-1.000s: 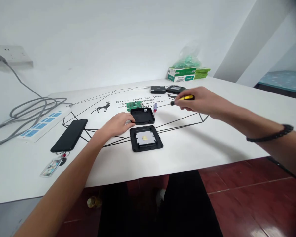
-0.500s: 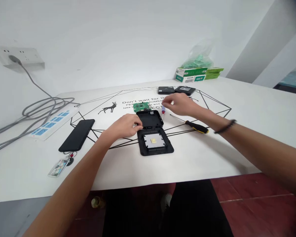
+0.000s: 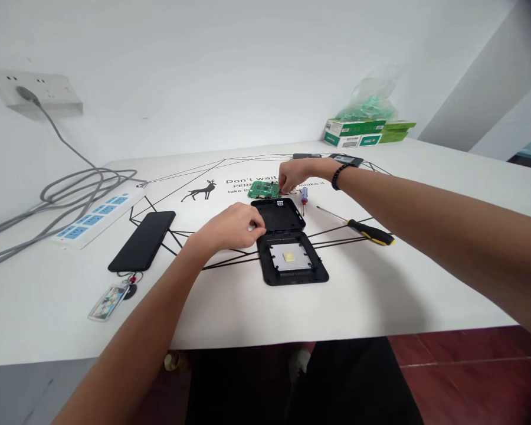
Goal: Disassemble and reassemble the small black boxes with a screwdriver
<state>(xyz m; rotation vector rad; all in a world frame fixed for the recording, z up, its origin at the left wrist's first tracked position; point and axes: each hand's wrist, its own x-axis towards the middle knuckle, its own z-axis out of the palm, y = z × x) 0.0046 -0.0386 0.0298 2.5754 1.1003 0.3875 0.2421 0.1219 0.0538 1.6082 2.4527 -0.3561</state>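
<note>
The green circuit board (image 3: 264,189) lies flat on the white table (image 3: 402,283), just behind the black case half (image 3: 278,215), near the printed deer & lettering. Right hand (image 3: 295,174) reaches over it w/ fingertips pinched down at the board's right edge, touching it; can't tell if it's actually gripping the board or sth tiny on it. Left hand (image 3: 230,227) rests curled against the left side of the black case half, fingers closed on its rim. Right in front, touching or nearly so, sits the other case half (image 3: 292,260), open side up, w/ a grey plate & small yellow square inside. A small blue-handled screwdriver (image 3: 304,197) lies just right of the board; a longer black & yellow screwdriver (image 3: 363,228) lies further right, apart from both hands. Off to the left: black phone (image 3: 142,240), key tag (image 3: 110,300), power strip (image 3: 98,215). Green boxes (image 3: 358,131) at the far edge.
</note>
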